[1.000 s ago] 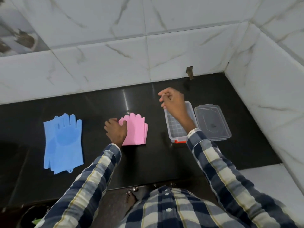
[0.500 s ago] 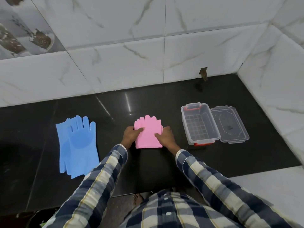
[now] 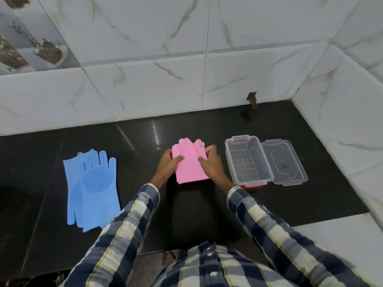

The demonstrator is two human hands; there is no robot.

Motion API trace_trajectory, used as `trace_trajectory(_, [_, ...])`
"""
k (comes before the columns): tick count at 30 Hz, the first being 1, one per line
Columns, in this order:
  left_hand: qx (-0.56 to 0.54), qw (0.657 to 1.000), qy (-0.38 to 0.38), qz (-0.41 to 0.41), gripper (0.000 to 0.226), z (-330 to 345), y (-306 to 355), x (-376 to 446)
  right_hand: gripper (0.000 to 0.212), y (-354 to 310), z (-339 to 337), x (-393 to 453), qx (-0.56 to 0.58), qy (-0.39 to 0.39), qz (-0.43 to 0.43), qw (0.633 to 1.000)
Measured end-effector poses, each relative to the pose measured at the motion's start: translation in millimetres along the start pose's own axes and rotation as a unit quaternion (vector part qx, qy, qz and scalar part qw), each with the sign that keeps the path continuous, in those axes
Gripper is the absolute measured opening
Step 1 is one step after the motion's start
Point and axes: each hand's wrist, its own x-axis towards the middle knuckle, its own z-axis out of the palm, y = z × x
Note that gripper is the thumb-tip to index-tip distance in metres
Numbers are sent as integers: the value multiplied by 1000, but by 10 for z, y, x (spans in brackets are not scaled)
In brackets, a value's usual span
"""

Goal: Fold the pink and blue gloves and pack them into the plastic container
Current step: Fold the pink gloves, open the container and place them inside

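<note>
The folded pink gloves (image 3: 189,162) are held between both hands over the middle of the black counter, fingertips pointing away from me. My left hand (image 3: 166,166) grips their left edge, thumb on top. My right hand (image 3: 211,164) grips their right edge. The blue gloves (image 3: 93,189) lie flat and stacked on the counter at the left, apart from both hands. The clear plastic container (image 3: 247,160) with red latches stands open and empty just right of my right hand.
The container's clear lid (image 3: 284,162) lies flat right beside it. White marble-tiled walls close the counter (image 3: 207,214) at the back and on the right. The counter's front edge runs just before my body.
My right hand came from above the container to the pink gloves. Both hands now grip the folded gloves by their sides, and the gloves look raised slightly off the counter.
</note>
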Motion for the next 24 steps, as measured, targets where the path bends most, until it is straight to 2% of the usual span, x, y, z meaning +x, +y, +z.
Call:
trace_trajectory(4, [-65,996,-38,53,46,326,387,-11,29,-7,-544,104,30,95,-72,992])
trace_trajectory(8, [-61,988,-115,86,43,890,756,-70,33,205,-1219,134,37,172,-83,981])
trace_trajectory(10, [-34,987,-128,87,41,1186,847,-107,34,378,-1460,122,37,196,-74,977])
trace_trajectory(15, [107,983,-114,100,43,1704,825,-182,31,814,-1684,70,3,198,-17,980])
trace_trajectory(18, [185,973,-68,124,45,1812,763,-241,33,948,-1691,92,-31,177,1,984])
trace_trajectory(21, [346,921,2,181,50,1840,726,-277,45,944,-1634,116,-135,152,-11,979])
trace_trajectory(24, [424,884,25,194,53,1864,728,-258,61,908,-1572,142,-233,149,-22,961])
